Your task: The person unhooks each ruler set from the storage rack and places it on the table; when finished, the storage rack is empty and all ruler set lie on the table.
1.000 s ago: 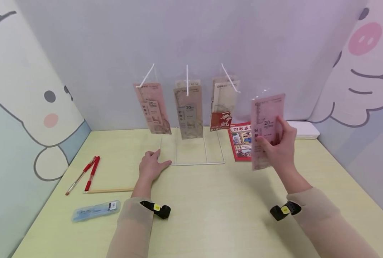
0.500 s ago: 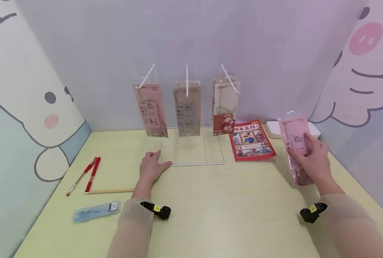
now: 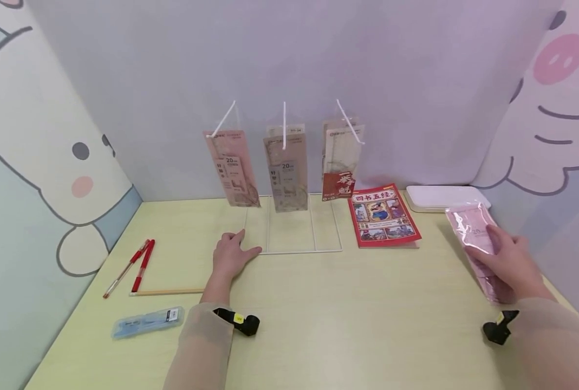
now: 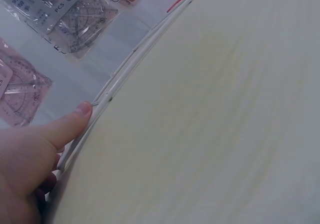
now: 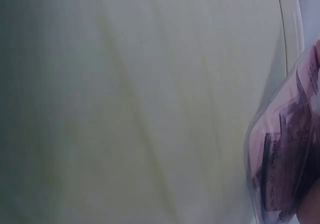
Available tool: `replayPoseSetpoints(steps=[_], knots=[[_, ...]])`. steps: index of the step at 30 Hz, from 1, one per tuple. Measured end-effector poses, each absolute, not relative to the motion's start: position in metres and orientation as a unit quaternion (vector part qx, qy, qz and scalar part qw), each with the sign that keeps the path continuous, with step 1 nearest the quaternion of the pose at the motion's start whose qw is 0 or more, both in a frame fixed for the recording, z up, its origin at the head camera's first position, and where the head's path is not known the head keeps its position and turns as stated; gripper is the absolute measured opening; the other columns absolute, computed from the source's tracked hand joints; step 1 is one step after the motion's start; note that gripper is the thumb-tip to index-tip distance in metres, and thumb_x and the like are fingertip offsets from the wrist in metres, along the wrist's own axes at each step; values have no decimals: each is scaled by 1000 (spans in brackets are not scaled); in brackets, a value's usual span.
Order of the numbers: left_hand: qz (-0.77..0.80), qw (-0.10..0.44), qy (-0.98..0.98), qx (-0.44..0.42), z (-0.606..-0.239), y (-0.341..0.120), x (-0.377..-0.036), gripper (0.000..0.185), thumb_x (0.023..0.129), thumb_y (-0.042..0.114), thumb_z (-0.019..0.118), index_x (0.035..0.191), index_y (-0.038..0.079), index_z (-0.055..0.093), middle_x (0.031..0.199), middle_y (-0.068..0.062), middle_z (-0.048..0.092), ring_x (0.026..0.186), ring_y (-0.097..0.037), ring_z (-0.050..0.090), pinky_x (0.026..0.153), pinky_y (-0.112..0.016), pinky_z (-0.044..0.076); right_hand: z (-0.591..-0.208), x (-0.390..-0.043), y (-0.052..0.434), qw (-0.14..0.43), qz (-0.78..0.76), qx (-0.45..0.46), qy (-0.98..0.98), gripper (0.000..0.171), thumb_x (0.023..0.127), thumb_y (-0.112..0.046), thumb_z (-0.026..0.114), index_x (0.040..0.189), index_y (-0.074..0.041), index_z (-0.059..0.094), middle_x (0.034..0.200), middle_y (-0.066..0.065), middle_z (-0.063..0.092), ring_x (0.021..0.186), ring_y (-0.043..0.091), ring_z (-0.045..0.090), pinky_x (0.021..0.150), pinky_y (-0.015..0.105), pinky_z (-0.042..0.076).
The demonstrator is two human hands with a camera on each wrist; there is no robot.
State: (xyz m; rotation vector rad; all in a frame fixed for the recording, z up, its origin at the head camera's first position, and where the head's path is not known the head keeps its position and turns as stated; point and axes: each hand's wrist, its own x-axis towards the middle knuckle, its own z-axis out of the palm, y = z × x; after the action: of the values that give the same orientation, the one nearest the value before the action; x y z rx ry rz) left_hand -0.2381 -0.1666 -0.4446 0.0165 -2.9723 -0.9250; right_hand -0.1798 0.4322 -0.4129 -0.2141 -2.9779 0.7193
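My right hand grips a pink ruler set in a clear plastic sleeve, tilted low over the right side of the table. In the right wrist view the lower part of the ruler set shows at the right edge. My left hand holds the front left corner of a white wire display rack, with its thumb along the base wire. On the rack's three hooks hang a pink ruler set, a grey-brown one with another behind it, and a pale one with a red label.
A red comic-style book lies right of the rack, and a white flat case sits by the back wall. At left lie two red pens, a thin wooden stick and a blue plastic case.
My right hand has carried the pink ruler set to the right and lower, away from the rack, tilting it. The left hand has stayed at the rack's corner. The hanging sets have swung slightly.
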Motion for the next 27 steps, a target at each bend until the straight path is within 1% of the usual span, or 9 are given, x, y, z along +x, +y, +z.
replayPoseSetpoints(steps=[5,8,12,15,18,21,24,27], knots=[[-294,13,-956,11,-442,-166,-237,80,83,48,66,144,5,37,132,-23,39,119,-41,38,95,-53,32,-423,-179,447,-14,235,-84,-968,101,84,-62,54,149,-4,3,120,48,12,94,55,27,64,56,36],[-295,11,-955,12,-441,-166,-237,79,83,47,66,144,5,37,131,-23,38,119,-41,38,96,-53,32,-429,-178,458,-31,219,-75,-972,100,85,-63,52,148,0,6,119,47,14,98,57,23,67,57,33],[-296,13,-955,9,-441,-165,-238,79,83,47,66,144,5,37,131,-23,39,119,-41,38,95,-53,32,-435,-176,473,-17,152,-63,-986,97,86,-63,49,145,5,13,117,48,22,101,60,23,74,64,27],[-295,13,-955,9,-443,-165,-238,79,83,47,67,144,5,38,131,-23,39,118,-40,39,95,-52,33,-435,-175,481,-10,107,-72,-992,95,87,-65,45,144,5,17,114,48,28,98,61,27,75,66,26],[-297,15,-955,11,-444,-165,-237,79,83,47,67,143,6,38,131,-23,39,119,-40,38,95,-53,33,-432,-175,482,-16,90,-84,-992,95,87,-67,41,144,5,17,114,48,28,96,62,28,76,66,26],[-297,19,-955,10,-446,-166,-236,79,83,47,67,143,5,38,132,-24,39,119,-41,38,95,-53,32,-429,-176,482,-20,82,-95,-992,94,88,-68,37,144,6,16,116,49,27,97,62,29,78,67,26],[-296,21,-955,9,-448,-167,-237,79,83,47,67,143,5,38,132,-24,39,119,-41,39,95,-53,33,-427,-175,481,-25,82,-112,-990,95,89,-68,34,143,8,14,118,49,26,100,61,27,81,66,24],[-295,21,-955,10,-449,-167,-237,79,82,48,67,143,6,39,132,-23,39,118,-41,39,95,-53,33,-424,-176,477,-14,99,-127,-987,96,89,-68,34,143,8,12,120,48,24,101,61,23,83,66,21]])
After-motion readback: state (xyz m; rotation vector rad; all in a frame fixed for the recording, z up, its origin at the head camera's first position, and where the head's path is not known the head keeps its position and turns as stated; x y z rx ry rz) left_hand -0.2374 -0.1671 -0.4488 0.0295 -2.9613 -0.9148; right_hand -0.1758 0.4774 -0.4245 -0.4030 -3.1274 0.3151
